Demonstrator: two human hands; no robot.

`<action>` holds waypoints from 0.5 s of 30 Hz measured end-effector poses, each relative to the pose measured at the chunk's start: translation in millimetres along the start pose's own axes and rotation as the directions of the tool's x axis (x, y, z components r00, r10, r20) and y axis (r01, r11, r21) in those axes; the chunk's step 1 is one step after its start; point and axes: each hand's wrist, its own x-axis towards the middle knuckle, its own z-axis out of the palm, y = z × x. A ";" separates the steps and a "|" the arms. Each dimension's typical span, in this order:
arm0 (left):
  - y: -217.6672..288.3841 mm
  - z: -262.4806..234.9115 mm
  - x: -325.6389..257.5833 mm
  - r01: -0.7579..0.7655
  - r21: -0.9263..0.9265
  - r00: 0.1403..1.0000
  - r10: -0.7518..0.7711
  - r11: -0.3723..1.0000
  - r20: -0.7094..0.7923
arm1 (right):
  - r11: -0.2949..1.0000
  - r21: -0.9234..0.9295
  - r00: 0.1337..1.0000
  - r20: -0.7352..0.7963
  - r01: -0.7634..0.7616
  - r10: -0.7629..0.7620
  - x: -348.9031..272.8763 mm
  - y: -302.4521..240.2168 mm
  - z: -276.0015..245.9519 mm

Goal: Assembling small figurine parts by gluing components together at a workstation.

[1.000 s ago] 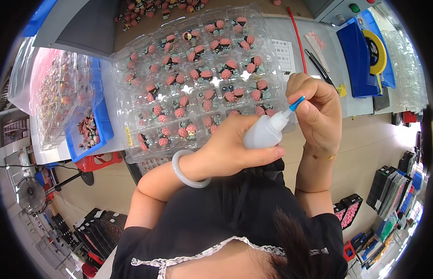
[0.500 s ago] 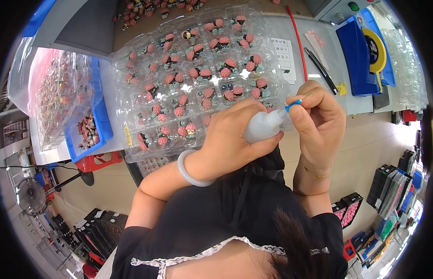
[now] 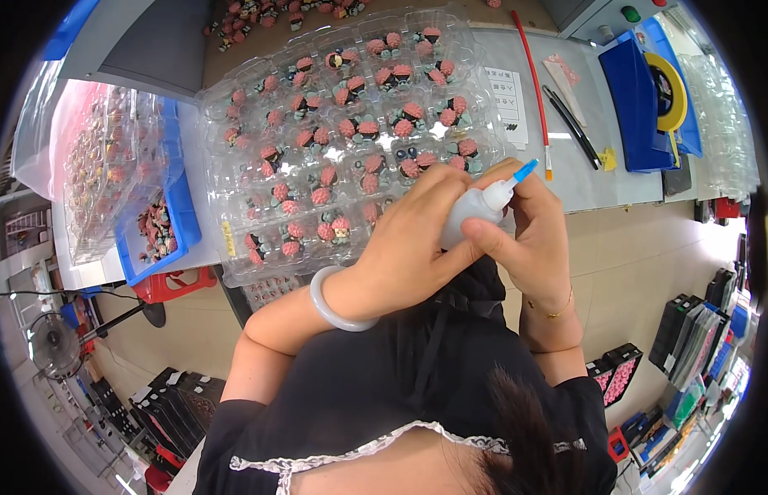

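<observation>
A small whitish squeeze bottle (image 3: pixel 461 219) with a white neck and a slim blue tip (image 3: pixel 526 171) is held in front of my body, tip pointing up and right. My left hand (image 3: pixel 404 239) is wrapped round it from the left. My right hand (image 3: pixel 532 239) closes on it from the right, thumb against the bottle near its neck; some of its fingers are hidden behind. Just beyond both hands lies a clear plastic tray (image 3: pixel 216 210) of moulded pockets, holding many small figures with pink bumpy tops (image 3: pixel 413 110).
Right of the tray are a paper sheet (image 3: pixel 508 103), a red-handled paintbrush (image 3: pixel 533 74), dark pens (image 3: pixel 575 129) and a blue dispenser (image 3: pixel 625 107) with yellow tape (image 3: pixel 679 87). Left, a blue bin (image 3: pixel 183 216) of pieces stands beside stacked clear trays (image 3: pixel 111 157). More figures (image 3: pixel 260 15) lie at the back.
My right hand has left the blue tip, where its fingers were pinching, and come down and left onto the bottle. The blue tip now shows, pointing up. My left hand has hardly moved.
</observation>
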 end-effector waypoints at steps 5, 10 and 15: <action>2.1 -15.0 -2.8 -0.007 -0.160 0.998 0.017 0.987 0.063 | 0.943 0.333 0.999 -0.026 -0.011 0.021 1.6 -9.9 -4.0; -0.7 -26.3 -12.2 0.163 -0.638 0.985 -0.165 0.753 0.057 | 0.936 0.326 0.991 -0.034 0.130 -0.126 -1.8 -5.9 -22.2; -6.3 -25.1 -22.7 0.074 -0.625 0.991 -0.130 0.777 -0.044 | 0.912 0.410 1.000 0.021 0.006 -0.017 -12.6 -6.1 -18.8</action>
